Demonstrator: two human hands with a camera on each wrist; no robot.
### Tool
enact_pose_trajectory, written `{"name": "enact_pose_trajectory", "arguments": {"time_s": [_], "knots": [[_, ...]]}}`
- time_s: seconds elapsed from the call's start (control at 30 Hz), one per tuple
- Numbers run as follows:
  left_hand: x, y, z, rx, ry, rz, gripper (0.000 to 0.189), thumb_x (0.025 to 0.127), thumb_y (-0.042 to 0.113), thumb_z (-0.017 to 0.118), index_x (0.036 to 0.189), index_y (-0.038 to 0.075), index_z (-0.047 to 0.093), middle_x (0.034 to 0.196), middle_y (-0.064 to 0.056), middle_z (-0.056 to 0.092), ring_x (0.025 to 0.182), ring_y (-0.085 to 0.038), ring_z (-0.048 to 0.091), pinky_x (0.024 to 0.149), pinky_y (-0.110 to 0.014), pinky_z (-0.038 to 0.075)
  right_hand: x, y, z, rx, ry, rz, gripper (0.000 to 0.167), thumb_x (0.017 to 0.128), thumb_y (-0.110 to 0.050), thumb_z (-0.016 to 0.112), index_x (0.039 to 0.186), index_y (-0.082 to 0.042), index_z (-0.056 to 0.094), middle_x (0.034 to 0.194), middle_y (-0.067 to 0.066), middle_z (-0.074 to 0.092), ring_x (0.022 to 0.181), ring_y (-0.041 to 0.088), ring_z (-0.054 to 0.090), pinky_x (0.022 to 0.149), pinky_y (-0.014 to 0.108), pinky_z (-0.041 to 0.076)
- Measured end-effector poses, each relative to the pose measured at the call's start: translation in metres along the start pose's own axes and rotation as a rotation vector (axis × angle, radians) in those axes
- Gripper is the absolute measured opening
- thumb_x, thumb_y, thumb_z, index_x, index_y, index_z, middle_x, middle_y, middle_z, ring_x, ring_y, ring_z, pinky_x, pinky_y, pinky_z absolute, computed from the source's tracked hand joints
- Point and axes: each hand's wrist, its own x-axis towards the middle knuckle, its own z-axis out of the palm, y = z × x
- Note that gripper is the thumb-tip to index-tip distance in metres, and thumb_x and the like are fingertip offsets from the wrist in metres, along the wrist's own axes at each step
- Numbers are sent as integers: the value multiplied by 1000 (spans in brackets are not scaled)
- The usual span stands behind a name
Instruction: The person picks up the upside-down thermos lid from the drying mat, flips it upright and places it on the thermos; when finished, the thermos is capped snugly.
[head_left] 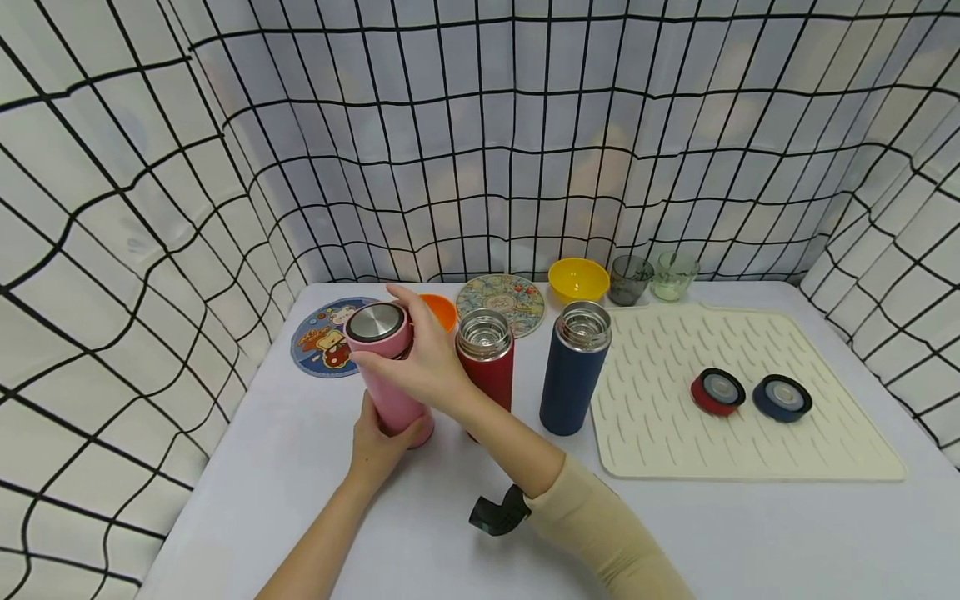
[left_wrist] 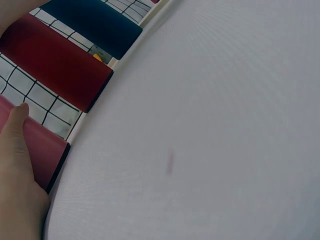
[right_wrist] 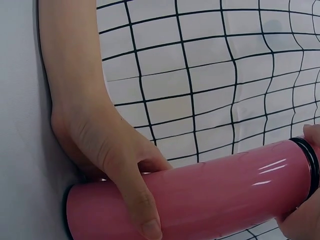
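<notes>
A pink thermos bottle (head_left: 392,398) stands on the white table at the left, its black-ringed base at the tabletop. My left hand (head_left: 381,448) grips it low on the body, thumb along the near side, as the right wrist view also shows. At the top, the fingers and thumb of my right hand (head_left: 435,358) curl round the pink lid (head_left: 377,325) with its silver disc. Right beside my right forearm stands a red thermos (head_left: 487,367) without its lid, partly covered by that arm. Farther right is a blue thermos (head_left: 573,379), its steel mouth uncovered too.
On a cream ribbed mat (head_left: 675,450) lie a red lid (head_left: 717,392) and a blue lid (head_left: 782,397). Behind the bottles are two round patterned mats, an orange bowl (head_left: 438,310), a yellow bowl (head_left: 578,280) and two glasses (head_left: 630,279). Black netting (head_left: 487,150) surrounds the table.
</notes>
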Motion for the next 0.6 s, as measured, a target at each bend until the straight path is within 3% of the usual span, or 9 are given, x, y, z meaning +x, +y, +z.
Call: {"name": "enact_pose_trajectory", "arguments": {"time_s": [0.13,0.3,0.4,0.47,0.6], "knots": [[-5,20,-3,4,-13,-25,68,73,7,75,128,-2,35,115,-21,54,102,-26,52,83,-12,38,-1,3,1,128,-38,97,75,79,-18,72,142,-15,29,124,3,49,106,9,51,86,22,45],[-5,26,-3,2,-30,-63,68,74,7,74,129,0,34,118,-20,53,106,-26,51,86,-13,37,-3,5,3,222,-17,140,67,79,-11,71,136,-11,36,123,1,50,105,9,53,84,24,47],[-4,25,-3,0,-28,-51,68,74,8,74,129,0,34,118,-20,53,106,-26,51,85,-11,36,-2,5,7,225,38,129,68,73,-10,77,128,-13,38,117,-2,49,99,9,55,82,28,49],[-4,24,-3,-4,-20,-37,67,73,8,74,128,0,36,116,-20,54,104,-25,51,83,-8,35,0,4,9,174,68,127,72,69,-14,81,124,-14,36,112,-4,47,99,6,53,96,32,39],[-5,21,-3,-30,-13,-11,65,73,5,74,126,-1,37,114,-19,55,100,-23,51,82,-7,36,1,4,10,158,28,139,71,72,-16,78,127,-15,33,115,-3,47,104,6,50,100,34,33]]}}
